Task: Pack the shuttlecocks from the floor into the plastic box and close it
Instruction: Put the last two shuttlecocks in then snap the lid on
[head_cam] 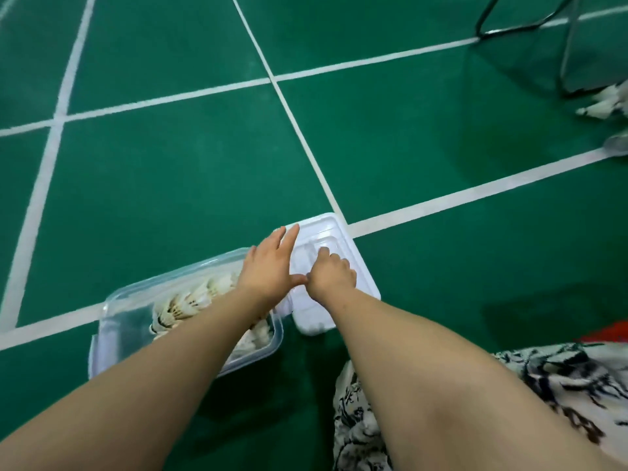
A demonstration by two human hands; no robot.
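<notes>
Plastic box [112, 300] holds shuttlecocks [183, 304]; lid [326, 232] at 2 o'clock under straight-fingered left hand [268, 266] and curled right hand [331, 275], grip unclear, needs lifting across.

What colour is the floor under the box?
The floor is green with white lines; head view.

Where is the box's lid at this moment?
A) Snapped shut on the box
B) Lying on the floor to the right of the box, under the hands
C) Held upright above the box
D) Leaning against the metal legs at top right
B: the white lid lies on the green floor beside the open plastic box of shuttlecocks, with the left hand and right hand over it.
</notes>
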